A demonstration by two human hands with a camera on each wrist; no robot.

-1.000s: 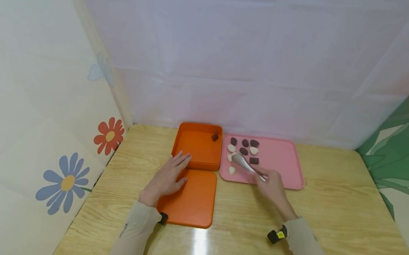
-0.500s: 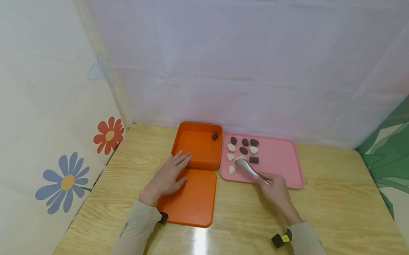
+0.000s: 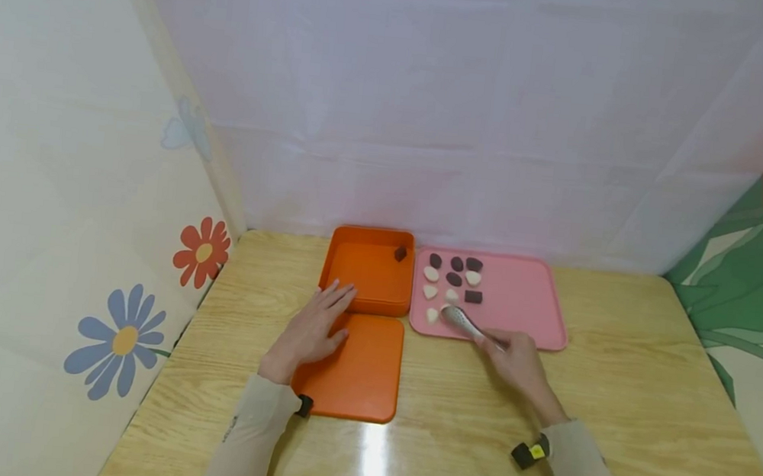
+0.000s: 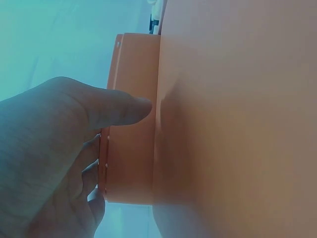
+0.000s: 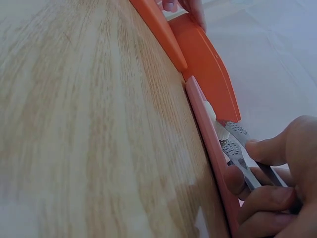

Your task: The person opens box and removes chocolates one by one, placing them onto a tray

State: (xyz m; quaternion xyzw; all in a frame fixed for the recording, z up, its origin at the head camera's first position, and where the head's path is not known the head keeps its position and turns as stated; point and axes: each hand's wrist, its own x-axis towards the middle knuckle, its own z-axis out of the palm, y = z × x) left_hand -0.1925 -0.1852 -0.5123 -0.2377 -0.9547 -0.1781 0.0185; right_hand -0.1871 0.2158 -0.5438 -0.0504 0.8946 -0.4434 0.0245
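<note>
My right hand point(image 3: 514, 360) grips metal tongs point(image 3: 464, 322) over the near part of the pink tray point(image 3: 524, 298). In the right wrist view, a whitish piece point(image 5: 221, 132) lies between the perforated tips of the tongs point(image 5: 237, 133); whether they pinch it I cannot tell. Several white and dark brown chocolates lie on the tray's left half, among them a dark rectangular chocolate point(image 3: 473, 297). My left hand point(image 3: 308, 334) rests with extended fingers on the near left edge of the orange box point(image 3: 364, 304). One dark chocolate point(image 3: 400, 253) sits in that box's far right corner.
An orange lid point(image 3: 358, 374) lies flat in front of the box, partly under my left hand. Box and tray stand side by side on the wooden table point(image 3: 444, 443), close to the fabric backdrop point(image 3: 434, 120). A printed side panel point(image 3: 78, 239) borders the left.
The right hand and tongs have shifted slightly right and nearer to me over the tray. A white chocolate the tongs had covered now shows behind their tips. The left hand stays put.
</note>
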